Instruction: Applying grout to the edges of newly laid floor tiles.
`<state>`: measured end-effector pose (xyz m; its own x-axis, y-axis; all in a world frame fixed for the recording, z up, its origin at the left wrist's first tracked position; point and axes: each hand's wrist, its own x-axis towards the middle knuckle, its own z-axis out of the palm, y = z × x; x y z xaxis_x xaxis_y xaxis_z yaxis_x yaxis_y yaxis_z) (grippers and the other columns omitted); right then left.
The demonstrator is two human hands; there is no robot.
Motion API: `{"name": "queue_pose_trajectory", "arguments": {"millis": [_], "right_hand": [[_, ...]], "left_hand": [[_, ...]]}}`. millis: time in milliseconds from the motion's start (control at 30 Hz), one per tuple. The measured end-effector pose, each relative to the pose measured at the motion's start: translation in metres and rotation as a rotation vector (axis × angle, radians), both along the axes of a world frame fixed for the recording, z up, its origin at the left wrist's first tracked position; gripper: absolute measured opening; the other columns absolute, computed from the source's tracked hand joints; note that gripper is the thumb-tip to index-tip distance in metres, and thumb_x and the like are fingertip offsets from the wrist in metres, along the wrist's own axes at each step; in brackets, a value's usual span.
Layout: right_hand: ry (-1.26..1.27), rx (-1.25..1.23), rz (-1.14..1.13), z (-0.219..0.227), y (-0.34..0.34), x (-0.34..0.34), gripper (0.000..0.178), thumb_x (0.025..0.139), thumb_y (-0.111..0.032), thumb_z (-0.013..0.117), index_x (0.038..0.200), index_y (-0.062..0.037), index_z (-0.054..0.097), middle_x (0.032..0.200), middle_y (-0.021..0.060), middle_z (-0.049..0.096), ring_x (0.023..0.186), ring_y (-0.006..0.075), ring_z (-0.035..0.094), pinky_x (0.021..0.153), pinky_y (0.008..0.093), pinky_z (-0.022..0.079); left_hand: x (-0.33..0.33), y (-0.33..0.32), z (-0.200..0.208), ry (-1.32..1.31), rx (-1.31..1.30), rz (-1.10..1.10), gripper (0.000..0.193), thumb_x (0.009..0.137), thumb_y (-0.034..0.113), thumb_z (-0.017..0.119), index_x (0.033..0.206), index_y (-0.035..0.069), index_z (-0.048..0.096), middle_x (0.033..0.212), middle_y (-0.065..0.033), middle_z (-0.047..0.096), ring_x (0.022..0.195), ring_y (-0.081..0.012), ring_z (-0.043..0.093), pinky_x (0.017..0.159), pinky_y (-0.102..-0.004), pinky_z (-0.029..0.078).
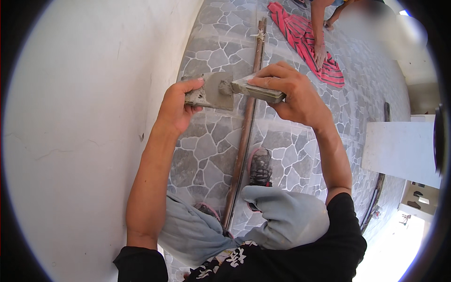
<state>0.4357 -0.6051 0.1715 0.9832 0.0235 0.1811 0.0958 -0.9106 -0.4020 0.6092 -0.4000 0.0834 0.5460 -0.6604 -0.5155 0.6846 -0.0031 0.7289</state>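
My left hand (177, 104) grips a flat, thin, rectangular scraper plate (211, 101) by its left end, thumb on top and fingers curled beneath. A small lump of grey paste (225, 88) sits near the plate's right edge. Closed around a second scraper (258, 90), narrower and smeared with grey, is my right hand (290, 91). That scraper's left tip meets the paste lump. Both tools are held above the floor, over a long brown pipe (248, 127).
A white wall (80, 117) rises close on my left. The floor (202, 145) has a grey stone pattern with pale joints. Up ahead, another person's hand (320, 55) presses on a red striped cloth (305, 40). A white panel (399, 150) stands at right.
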Motion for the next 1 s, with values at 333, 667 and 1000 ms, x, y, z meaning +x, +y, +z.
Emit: {"name": "queue_pose_trajectory", "arguments": {"millis": [333,667,1000], "right_hand": [[0.242,1.077,-0.375,-0.132,-0.097,0.132,0.038,0.080,-0.016,0.074,0.110,0.0065,0.068,0.102,0.0079,0.070,0.090,0.0206,0.067,0.069,0.0321,0.059],[0.116,0.030,-0.441,-0.257,-0.119,0.344,0.026,0.079,-0.013,0.061,0.100,-0.0021,0.072,0.102,0.0266,0.069,0.099,0.0434,0.066,0.085,0.0497,0.054],[0.191,-0.090,-0.478,-0.300,-0.105,0.383,0.022,0.087,-0.010,0.055,0.105,-0.0029,0.067,0.111,0.0242,0.068,0.109,0.0430,0.063,0.089,0.0504,0.053]], "left_hand": [[-0.001,-0.003,-0.005,-0.301,0.363,-0.580,0.049,0.077,0.028,0.073,0.118,0.002,0.062,0.093,-0.0067,0.067,0.081,-0.0162,0.063,0.059,-0.0303,0.049],[-0.002,-0.011,-0.026,-0.606,0.446,-0.666,0.075,0.074,0.028,0.072,0.133,-0.013,0.051,0.101,-0.0189,0.067,0.085,-0.0232,0.066,0.070,-0.0360,0.054],[-0.001,-0.015,-0.020,-0.703,0.482,-0.778,0.054,0.074,0.024,0.063,0.116,-0.010,0.063,0.101,-0.0290,0.068,0.099,-0.0417,0.065,0.086,-0.0425,0.051]]}}
